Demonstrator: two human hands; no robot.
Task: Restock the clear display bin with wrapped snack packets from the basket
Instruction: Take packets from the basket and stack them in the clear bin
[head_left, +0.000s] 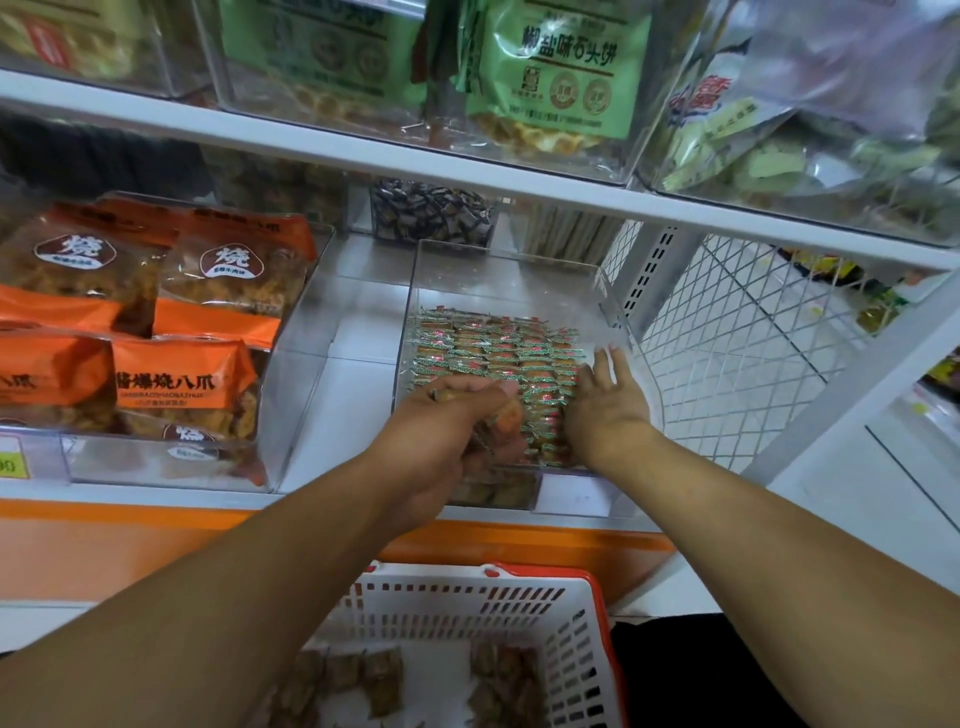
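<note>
The bin (511, 275) is partly filled, the left hand (447, 436) clutches packets (498, 426), the right hand (608, 400) lies open, and more remain in the basket (571, 623).

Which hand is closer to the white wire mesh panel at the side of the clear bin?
Right. The right hand lies open in the clear bin by the wall next to the mesh panel; the left hand, holding packets, is farther away.
</note>
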